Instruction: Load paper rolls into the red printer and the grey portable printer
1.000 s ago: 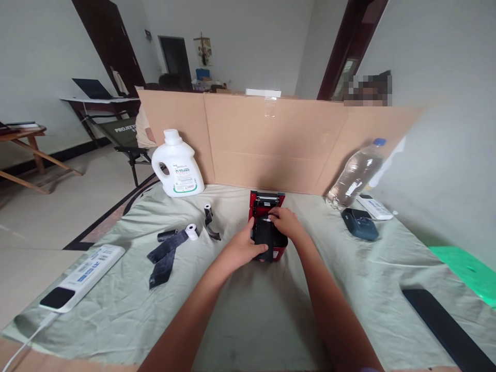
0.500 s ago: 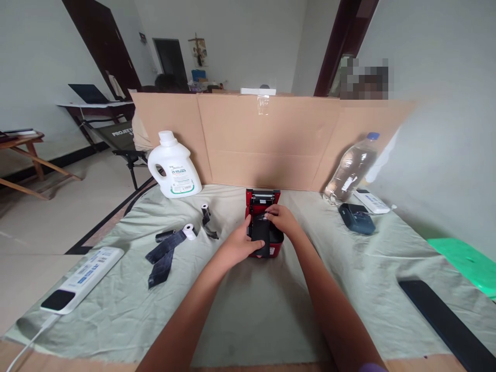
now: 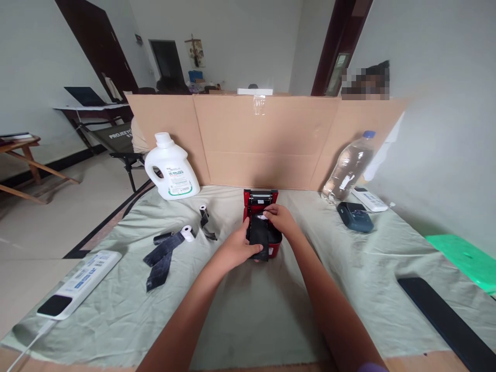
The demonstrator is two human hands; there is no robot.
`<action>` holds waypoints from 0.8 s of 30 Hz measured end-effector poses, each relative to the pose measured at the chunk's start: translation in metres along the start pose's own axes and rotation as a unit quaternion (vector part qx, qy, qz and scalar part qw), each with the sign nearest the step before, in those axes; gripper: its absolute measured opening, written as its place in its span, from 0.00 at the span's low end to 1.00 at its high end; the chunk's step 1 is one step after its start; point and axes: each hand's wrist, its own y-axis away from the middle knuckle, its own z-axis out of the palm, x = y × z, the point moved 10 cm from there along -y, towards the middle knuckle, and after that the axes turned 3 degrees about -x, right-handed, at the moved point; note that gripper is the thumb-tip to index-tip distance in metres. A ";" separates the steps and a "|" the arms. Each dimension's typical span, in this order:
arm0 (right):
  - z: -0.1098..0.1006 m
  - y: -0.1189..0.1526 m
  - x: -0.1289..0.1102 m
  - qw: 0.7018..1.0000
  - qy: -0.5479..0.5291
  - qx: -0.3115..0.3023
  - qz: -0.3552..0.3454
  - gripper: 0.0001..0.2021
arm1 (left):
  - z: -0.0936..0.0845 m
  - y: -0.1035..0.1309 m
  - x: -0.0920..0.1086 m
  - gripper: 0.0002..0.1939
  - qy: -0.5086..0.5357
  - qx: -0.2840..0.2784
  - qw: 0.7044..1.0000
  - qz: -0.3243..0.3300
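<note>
In the middle of the cloth sits a small red and black printer (image 3: pixel 275 250) with its lid (image 3: pixel 261 198) raised. A dark ribbon (image 3: pixel 259 237) lies over its open body and hangs down the front. My left hand (image 3: pixel 242 244) is closed on the ribbon's lower left side, thumb across it. At the upper end, my right hand (image 3: pixel 279 218) pinches the ribbon beside a small white part, perhaps a roll core. Left of the printer are a white-cored roll (image 3: pixel 187 233) with dark strips trailing and a smaller roll (image 3: pixel 203 210) with its own strip.
A cardboard screen (image 3: pixel 263 139) stands behind. A white jug (image 3: pixel 174 173) is at back left; a clear bottle (image 3: pixel 349 168) and dark device (image 3: pixel 354 216) are at right. A white power strip (image 3: pixel 81 284) lies left, a long black object (image 3: pixel 442 320) right. A person's head shows beyond the screen.
The ribbon's lower end hangs slightly further down over the printer's front, and its surface looks more wrinkled. Both hands keep their hold. The whole view has shifted slightly.
</note>
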 end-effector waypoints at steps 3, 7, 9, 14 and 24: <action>-0.001 0.002 -0.003 1.000 0.005 0.001 -0.001 0.07 | -0.002 0.001 -0.001 0.47 -0.001 -0.002 1.000 -0.005; -0.001 0.003 -0.003 1.000 -0.002 0.002 0.009 0.07 | -0.010 0.005 0.000 0.51 -0.019 0.009 1.000 -0.016; -0.001 0.004 -0.004 1.000 -0.002 0.002 0.009 0.07 | -0.015 0.008 0.002 0.52 -0.032 0.015 0.999 -0.014; -0.001 0.007 -0.006 1.000 0.017 -0.007 0.010 0.07 | -0.022 0.009 0.002 0.53 -0.051 0.022 0.998 -0.022; 0.003 0.010 -0.015 0.986 0.167 -0.025 -0.007 0.09 | -0.021 0.007 -0.003 0.53 -0.045 0.015 0.999 -0.023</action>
